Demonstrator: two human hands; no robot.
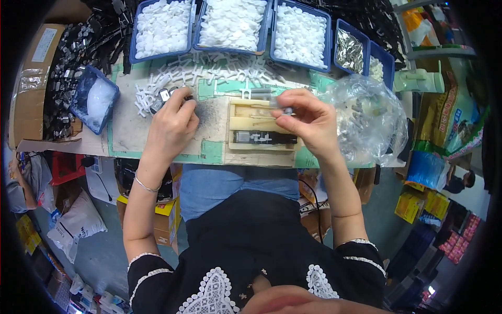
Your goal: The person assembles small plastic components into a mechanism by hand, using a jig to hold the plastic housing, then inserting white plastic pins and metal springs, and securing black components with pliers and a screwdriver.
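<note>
My left hand [175, 119] is closed, its fingertips bent down at a small shiny black part [164, 96] beside the loose white pieces. What it grips, if anything, is hidden under the fingers. My right hand [309, 121] pinches a small grey piece [287, 111] between thumb and fingers, over the right end of a cream-coloured fixture [254, 124]. In the fixture's near slot lies a black part with white pieces [256, 137] on it. Just behind the fixture sits a small clear-grey part [260, 93].
Blue trays [192, 36] of white pieces line the back, with a tray of metal pins [349, 49] at right. Branched white pieces [214, 68] lie scattered before them. A blue bin [78, 107] and black parts are at left; a clear plastic bag [368, 120] is at right.
</note>
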